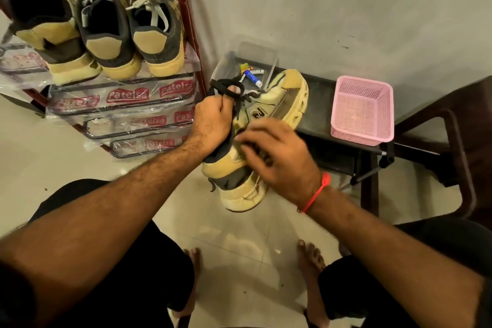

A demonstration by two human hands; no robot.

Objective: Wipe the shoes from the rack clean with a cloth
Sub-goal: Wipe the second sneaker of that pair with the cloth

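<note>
Shoe (277, 104) toe-away, heel toward viewer; left hand (213, 122) gripping laces; right hand (279, 157) flat, blurred.

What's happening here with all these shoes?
A seated person is cleaning a yellow sneaker held above the floor. The left hand grips it at the tongue and laces, while the blurred right hand rests on its side; no cloth can be made out. Three more sneakers sit on the shoe rack. A pink basket stands on the dark bench.
</note>
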